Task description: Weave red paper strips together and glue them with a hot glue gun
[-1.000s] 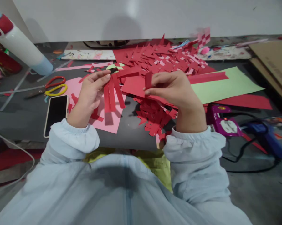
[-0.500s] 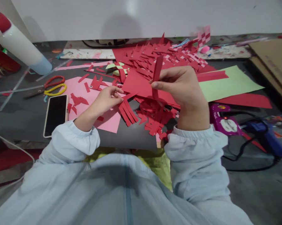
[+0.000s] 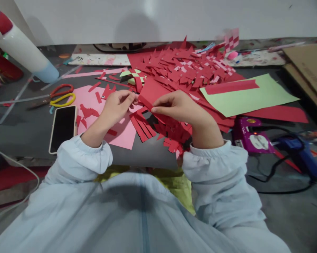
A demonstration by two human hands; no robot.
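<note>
My right hand pinches a red paper strip between thumb and fingers. The strip slants up toward my left hand, whose thumb and fingertips are pressed together beside its far end. What those left fingertips hold is too small to make out. Just below both hands lie several joined red paper strips, side by side on the dark table. Behind the pinched strip is a larger red paper sheet. Under my left hand and wrist spreads a pink paper sheet.
Red paper pieces are heaped at the back. Scissors, a phone and a bottle stand or lie on the left. Rightward are green paper, a purple device and a blue glue gun with cables.
My right hand has moved left and down, bringing the red strip from upright to slanting near my left hand. The left fingertips have risen slightly away from the joined strips.
</note>
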